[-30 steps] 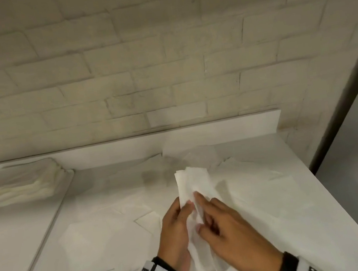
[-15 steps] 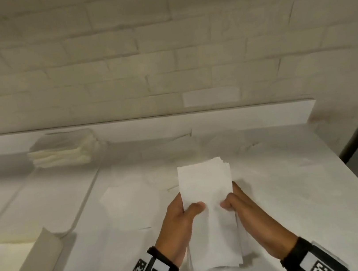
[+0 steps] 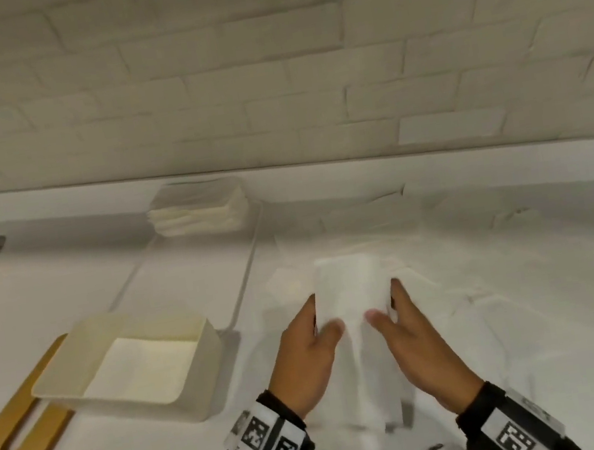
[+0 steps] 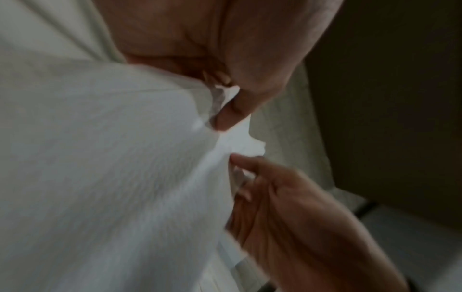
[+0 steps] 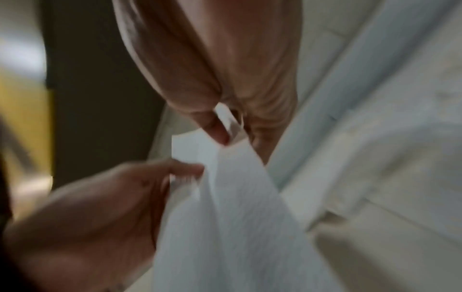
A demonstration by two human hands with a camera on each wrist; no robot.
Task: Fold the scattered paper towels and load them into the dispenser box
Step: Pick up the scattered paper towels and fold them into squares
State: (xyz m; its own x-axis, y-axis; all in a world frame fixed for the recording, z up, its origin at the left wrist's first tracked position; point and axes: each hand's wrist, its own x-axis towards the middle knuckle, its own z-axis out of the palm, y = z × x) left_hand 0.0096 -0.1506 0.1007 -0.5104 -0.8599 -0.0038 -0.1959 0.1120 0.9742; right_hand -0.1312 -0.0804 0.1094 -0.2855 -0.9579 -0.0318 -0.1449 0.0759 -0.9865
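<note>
I hold the folded paper towel (image 3: 352,293) in front of me above the counter (image 3: 531,305), one grip on each long edge. My left hand (image 3: 307,354) pinches the left edge between thumb and fingers, and my right hand (image 3: 416,338) pinches the right edge in the same way; both grips are clamped on the paper, as the wrist views also show. To do this step well, I think I should keep the two edges parallel and the layers pressed together, so the fold does not open while I carry it. The paper is thin and limp, so a light but even pinch seems better than a hard one.

The dispenser box (image 3: 204,338) stands open at my 9 o'clock, near my left hand. Inside it something flat and white lies on the bottom; I cannot tell if it is towels or the bare floor. Under the box lies a yellow board (image 3: 23,439). At 11 o'clock, by the wall, a stack of folded towels (image 3: 199,212) rests on a white tray (image 3: 196,286). Loose sheets (image 3: 469,276) lie at my 1 o'clock.
</note>
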